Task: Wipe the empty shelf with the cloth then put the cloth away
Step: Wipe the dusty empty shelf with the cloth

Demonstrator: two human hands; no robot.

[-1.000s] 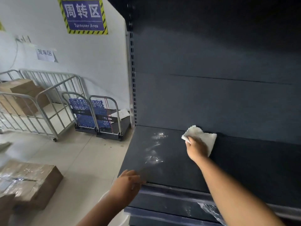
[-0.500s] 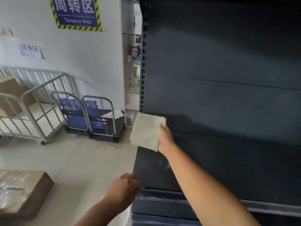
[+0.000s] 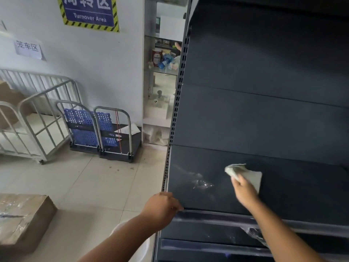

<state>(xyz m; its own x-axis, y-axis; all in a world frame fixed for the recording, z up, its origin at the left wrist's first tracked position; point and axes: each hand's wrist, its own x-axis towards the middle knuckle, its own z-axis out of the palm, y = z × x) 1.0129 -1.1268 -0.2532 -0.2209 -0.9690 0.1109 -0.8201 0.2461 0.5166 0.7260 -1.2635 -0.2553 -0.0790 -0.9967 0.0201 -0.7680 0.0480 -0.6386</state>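
Now cloth [image 3: 249, 175] pressed flat on dark shelf [image 3: 302, 186], right hand [image 3: 244, 191] fingers closed on it.
Wet smears [image 3: 200, 183] lie left of cloth; left hand [image 3: 160, 207] curled, gripping shelf's front-left corner; cardboard box [image 3: 20, 222] on floor.

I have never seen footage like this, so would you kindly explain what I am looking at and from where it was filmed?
There is no machine here: a person wears a camera on the head, looking down at their own bare arms. The right hand presses a pale cloth onto a dark, empty shelf, where whitish smears show to the cloth's left. The left hand rests at the shelf's front left corner. On the floor to the left stand a cardboard box, metal cages and platform trolleys.
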